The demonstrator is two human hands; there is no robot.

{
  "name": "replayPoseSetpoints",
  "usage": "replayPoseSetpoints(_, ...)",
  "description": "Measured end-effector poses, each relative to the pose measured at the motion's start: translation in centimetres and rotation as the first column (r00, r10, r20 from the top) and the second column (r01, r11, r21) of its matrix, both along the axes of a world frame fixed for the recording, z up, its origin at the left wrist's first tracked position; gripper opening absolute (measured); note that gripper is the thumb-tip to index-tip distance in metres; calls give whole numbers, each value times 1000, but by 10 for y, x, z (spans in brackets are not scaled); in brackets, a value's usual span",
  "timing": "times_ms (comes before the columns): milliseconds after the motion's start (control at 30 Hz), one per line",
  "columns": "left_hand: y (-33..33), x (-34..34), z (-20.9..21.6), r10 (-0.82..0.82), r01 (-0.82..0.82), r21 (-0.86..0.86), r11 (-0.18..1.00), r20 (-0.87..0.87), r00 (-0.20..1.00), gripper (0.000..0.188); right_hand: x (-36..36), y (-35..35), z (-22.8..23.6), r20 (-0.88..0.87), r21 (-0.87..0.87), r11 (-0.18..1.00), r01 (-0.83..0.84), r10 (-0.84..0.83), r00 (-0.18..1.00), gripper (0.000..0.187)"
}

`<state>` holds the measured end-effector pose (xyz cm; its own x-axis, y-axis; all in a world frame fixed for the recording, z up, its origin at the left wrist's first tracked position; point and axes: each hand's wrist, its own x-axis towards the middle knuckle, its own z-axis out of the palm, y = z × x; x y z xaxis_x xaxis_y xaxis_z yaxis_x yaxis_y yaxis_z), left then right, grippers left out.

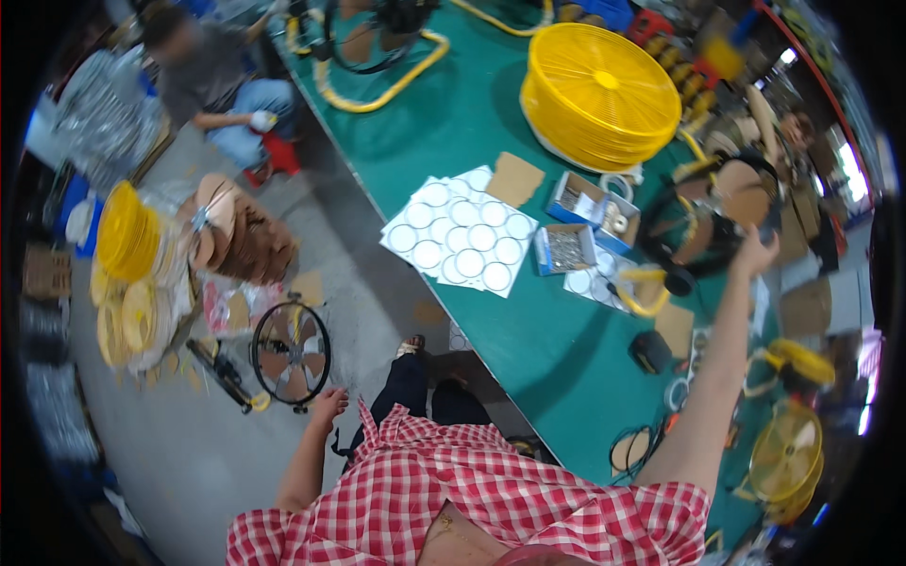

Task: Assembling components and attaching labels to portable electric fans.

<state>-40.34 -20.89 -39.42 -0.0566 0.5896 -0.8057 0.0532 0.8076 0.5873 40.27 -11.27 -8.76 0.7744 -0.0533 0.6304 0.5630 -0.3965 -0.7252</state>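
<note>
My right arm reaches out over the right side of the green table. My right hand (753, 253) is at the edge of a fan (703, 217) with brown blades and a black frame, and its fingers close on the rim, partly hidden and a little blurred. A yellow tube stand (646, 294) with a black end lies by that fan. Low on the left, my left hand (328, 406) hangs beside my body with loosely bent fingers and nothing in it. Nearest to it, on the floor, stands another fan (291, 354) with a black ring and brown blades.
The green table (566, 349) bears white sheets with round stickers (462, 231), small boxes of parts (566, 250), stacked yellow fan grilles (604, 94) and a black tape measure (649, 351). More grilles (127, 231) and brown blades (236, 231) stand on the floor. Two people (212, 85) work nearby.
</note>
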Motion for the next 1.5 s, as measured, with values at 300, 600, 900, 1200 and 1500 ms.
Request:
replayPoseSetpoints(300,-10,-11,-24,12,-14,-37,999,-35,999,18,16,-34,-19,-107,-10,970,-241,239,965,81)
replayPoseSetpoints(600,51,-93,-83,118,-80,194,978,-194,974,29,-209,-137,-103,47,-68,938,-339,342,938,20)
replayPoseSetpoints(900,118,-283,-157,56,-56,25,998,-736,675,55,-510,-216,-207,-979,-123,-303,-945,-121,166,30)
replayPoseSetpoints(1200,163,-372,-243,-164,21,-196,980,-752,639,88,-556,-141,-260,-977,-168,411,-896,-193,95,26)
replayPoseSetpoints(1500,148,-381,-275,-327,220,-255,941,-848,416,63,-609,-169,-299,-956,110,258,-960,-237,-173,45)
